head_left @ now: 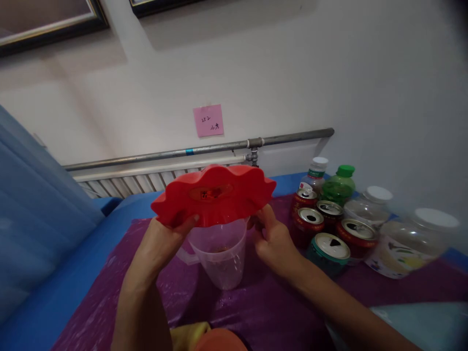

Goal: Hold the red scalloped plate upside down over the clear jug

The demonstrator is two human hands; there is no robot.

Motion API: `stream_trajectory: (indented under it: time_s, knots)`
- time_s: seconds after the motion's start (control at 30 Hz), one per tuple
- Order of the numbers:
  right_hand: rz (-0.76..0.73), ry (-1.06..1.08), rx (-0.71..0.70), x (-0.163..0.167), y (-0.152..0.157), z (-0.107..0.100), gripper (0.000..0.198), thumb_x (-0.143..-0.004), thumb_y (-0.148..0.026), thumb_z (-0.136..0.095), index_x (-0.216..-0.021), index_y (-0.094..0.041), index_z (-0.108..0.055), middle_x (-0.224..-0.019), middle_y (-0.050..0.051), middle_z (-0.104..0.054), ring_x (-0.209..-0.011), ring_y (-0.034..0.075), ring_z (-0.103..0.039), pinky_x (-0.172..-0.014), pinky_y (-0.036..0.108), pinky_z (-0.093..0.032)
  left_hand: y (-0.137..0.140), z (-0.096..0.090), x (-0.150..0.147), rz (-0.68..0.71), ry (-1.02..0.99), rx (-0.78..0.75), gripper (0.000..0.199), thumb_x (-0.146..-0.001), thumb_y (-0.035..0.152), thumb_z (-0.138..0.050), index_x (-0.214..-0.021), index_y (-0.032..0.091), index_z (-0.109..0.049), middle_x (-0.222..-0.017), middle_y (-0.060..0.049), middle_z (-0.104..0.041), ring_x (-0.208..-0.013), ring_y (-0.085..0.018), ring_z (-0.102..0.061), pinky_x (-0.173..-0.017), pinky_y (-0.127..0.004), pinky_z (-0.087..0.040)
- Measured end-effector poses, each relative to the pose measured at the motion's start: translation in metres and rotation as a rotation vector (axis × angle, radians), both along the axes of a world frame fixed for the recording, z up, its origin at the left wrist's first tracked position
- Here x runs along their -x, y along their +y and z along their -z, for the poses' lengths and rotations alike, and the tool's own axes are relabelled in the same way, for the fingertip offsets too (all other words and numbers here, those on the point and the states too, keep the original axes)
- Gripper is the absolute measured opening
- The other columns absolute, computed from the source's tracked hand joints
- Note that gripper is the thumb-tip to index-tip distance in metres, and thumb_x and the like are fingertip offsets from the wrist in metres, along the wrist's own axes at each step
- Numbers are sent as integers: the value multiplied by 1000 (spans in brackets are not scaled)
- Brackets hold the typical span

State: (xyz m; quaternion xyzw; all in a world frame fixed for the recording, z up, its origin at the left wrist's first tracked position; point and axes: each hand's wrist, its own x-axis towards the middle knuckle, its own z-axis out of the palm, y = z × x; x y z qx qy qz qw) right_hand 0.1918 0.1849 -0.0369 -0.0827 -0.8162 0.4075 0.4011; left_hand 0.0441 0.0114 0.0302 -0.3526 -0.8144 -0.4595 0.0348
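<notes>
A red dish with a wavy rim (241,195) is held up on its edge, tilted, its inside towards me. A small printed patch shows at its middle. My left hand (166,241) grips the rim at the lower left, thumb over the edge. At the lower right, my right hand (272,239) holds the rim with its fingers curled. Directly below and behind the dish stands a clear plastic jug (224,263), upright, with its handle to the left. The dish hides part of the jug's mouth, so I cannot tell whether they touch.
Several opened drink cans (309,226) stand at the right, beside a green-capped bottle (340,185) and clear white-lidded jars (409,243). Purple sheeting (120,287) covers the blue table (73,273). A yellow cloth (188,336) and an orange round object (221,341) lie nearest me.
</notes>
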Motion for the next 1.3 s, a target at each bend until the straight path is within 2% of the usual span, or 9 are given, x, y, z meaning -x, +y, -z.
stream_trajectory:
  time_s: [0.33, 0.63, 0.97, 1.3]
  knots:
    - [-2, 3, -8, 0, 0, 0, 49, -67, -1, -41, -111, -24, -45, -77, -1, -59, -64, 14, -57, -58, 26, -42, 1, 0, 0, 12, 3, -37, 39, -70, 38, -69, -105, 21, -63, -106, -6, -70, -97, -26, -64, -85, -39, -54]
    - [-3, -9, 3, 0, 0, 0, 49, -68, -1, -41, -112, -23, -44, -77, -2, -59, -65, 14, -57, -58, 25, -43, -1, 2, 2, 25, -72, -36, 51, -68, 37, -73, -114, 20, -60, -113, -7, -69, -103, -27, -63, -88, -41, -53]
    - [-17, -4, 25, 0, -1, 0, 46, -69, -2, -42, -110, -22, -43, -78, -2, -57, -65, 13, -58, -58, 24, -44, 0, -1, -1, 7, -37, -15, 39, -68, 33, -71, -105, 21, -64, -104, -3, -72, -97, -24, -66, -83, -35, -55]
    - [-11, -30, 50, 0, 0, 1, 44, -70, -4, -42, -109, -23, -42, -78, -1, -59, -66, 15, -60, -61, 27, -46, 0, 0, -1, 10, -44, -31, 39, -67, 32, -71, -104, 21, -64, -104, -5, -72, -96, -26, -66, -83, -40, -55]
